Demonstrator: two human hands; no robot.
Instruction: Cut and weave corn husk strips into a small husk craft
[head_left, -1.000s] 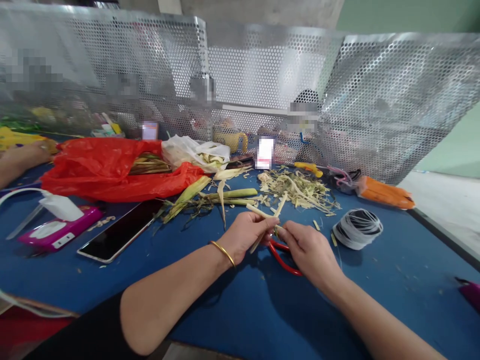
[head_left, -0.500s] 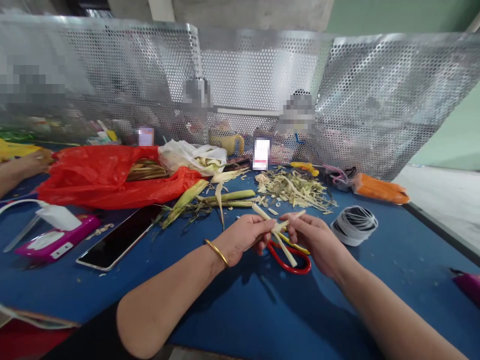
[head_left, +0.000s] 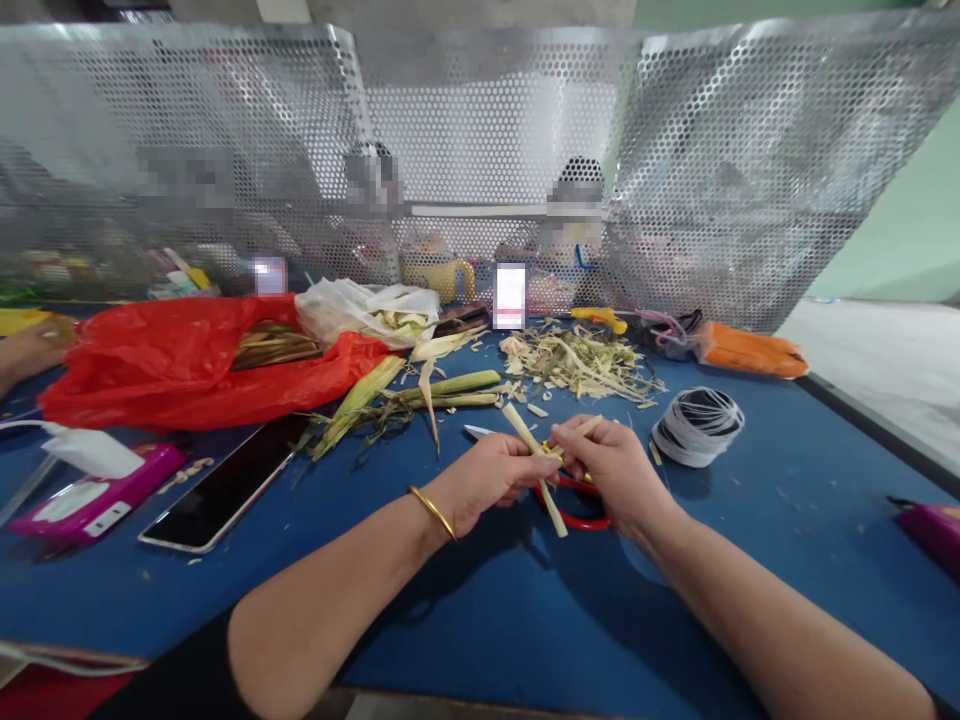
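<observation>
head view: both hands meet low over the blue table [head_left: 525, 620], just above the red-handled scissors [head_left: 577, 524].
Left hand [head_left: 491, 478]: fingers closed, pinching the long pale strip [head_left: 525, 436].
Right hand [head_left: 611, 470]: curled shut on a shorter strip [head_left: 583, 427].
Change: the hands have drawn closer in the last half second, and the crossed strips are held tighter.

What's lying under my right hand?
Red scissor handles show on the blue table below the right hand, which pinches a pale strip; the hand covers the rest.
</observation>
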